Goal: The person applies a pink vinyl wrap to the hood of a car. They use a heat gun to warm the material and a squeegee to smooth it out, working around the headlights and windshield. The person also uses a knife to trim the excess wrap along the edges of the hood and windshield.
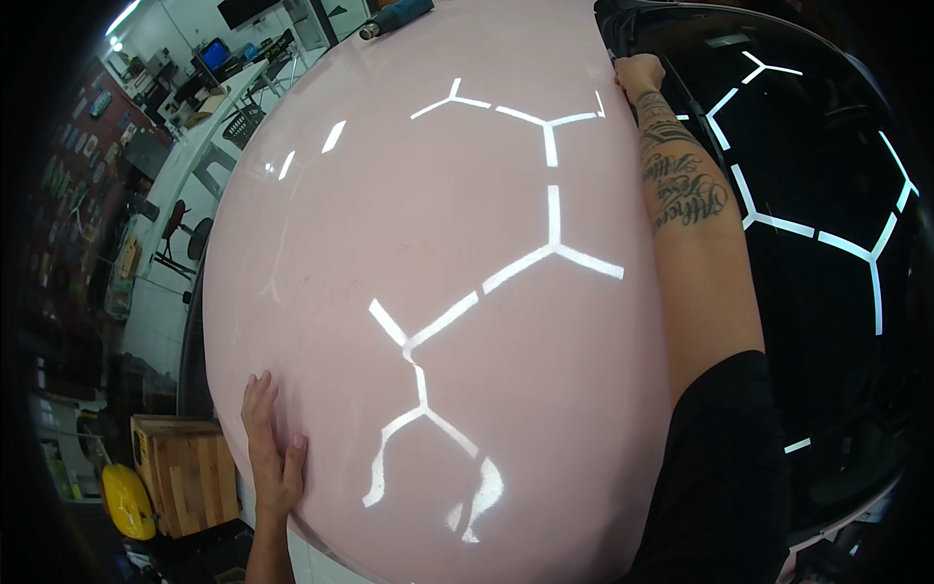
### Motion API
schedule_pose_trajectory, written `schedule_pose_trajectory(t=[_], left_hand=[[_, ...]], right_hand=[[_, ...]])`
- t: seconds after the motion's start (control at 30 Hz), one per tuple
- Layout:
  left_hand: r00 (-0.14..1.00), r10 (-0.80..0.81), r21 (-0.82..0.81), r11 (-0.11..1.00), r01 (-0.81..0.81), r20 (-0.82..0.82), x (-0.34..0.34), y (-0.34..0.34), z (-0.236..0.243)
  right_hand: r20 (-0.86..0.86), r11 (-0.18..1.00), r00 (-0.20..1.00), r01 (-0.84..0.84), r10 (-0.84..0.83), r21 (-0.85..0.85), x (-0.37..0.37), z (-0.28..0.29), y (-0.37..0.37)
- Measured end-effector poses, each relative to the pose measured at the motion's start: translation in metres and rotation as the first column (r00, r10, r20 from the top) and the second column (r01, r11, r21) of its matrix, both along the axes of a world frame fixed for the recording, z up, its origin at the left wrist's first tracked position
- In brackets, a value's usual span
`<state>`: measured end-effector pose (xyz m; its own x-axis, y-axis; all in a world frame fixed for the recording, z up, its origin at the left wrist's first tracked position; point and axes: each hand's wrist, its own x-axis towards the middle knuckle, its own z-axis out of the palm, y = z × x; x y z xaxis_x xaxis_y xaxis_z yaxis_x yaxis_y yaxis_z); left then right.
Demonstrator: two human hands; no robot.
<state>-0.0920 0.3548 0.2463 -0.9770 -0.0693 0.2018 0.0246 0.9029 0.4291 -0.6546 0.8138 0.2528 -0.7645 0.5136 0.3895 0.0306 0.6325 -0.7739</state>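
A glossy pale pink car hood (pixel 428 214) fills the middle of the view, with bright branching light reflections across it. Near its lower left edge, my left hand (pixel 270 443) rests flat against the pink surface, fingers stretched out and thumb apart. My right arm reaches far along the hood's right edge, beside the dark windshield (pixel 817 282). There my right hand (pixel 640 76) is curled closed at the hood's rear edge; whatever its fingers hold is hidden. A dark heat gun (pixel 397 18) lies at the far end of the hood.
Black wiper-area trim (pixel 671 68) runs between hood and windshield. Left of the car stand a wooden crate (pixel 185 472), a yellow rounded object (pixel 127 500) and a long white table (pixel 199 146). A dark stool (pixel 197 238) is near that table.
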Motion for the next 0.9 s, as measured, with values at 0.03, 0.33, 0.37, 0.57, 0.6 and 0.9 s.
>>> schedule_pose_trajectory(t=[0.03,0.33,0.37,0.57,0.6,0.9], left_hand=[[1.0,0.004,-0.002,1.0,-0.004,0.006,-0.001,0.002,0.001],[1.0,0.004,0.006,1.0,-0.004,0.007,0.001,0.001,0.001],[1.0,0.005,0.0,1.0,-0.005,0.005,0.002,0.0,0.001],[1.0,0.003,0.012,1.0,-0.003,0.0,0.001,0.0,0.0],[1.0,0.005,0.016,1.0,-0.005,0.0,0.001,0.0,0.0],[1.0,0.022,0.027,0.999,-0.022,0.007,0.002,0.003,0.003]], right_hand=[[0.01,0.999,1.0,-0.025,0.026,-0.022,0.006,0.003,0.0],[-0.022,0.98,1.0,-0.01,0.015,0.196,-0.008,-0.006,0.01],[-0.027,0.973,1.0,-0.003,0.009,0.229,-0.009,-0.008,0.008],[-0.06,0.976,0.998,0.029,-0.016,0.215,-0.013,-0.009,0.009],[-0.061,0.982,0.998,0.037,-0.026,0.187,-0.013,-0.009,0.01],[0.049,0.94,0.992,-0.097,0.119,-0.327,0.035,0.025,-0.021]])
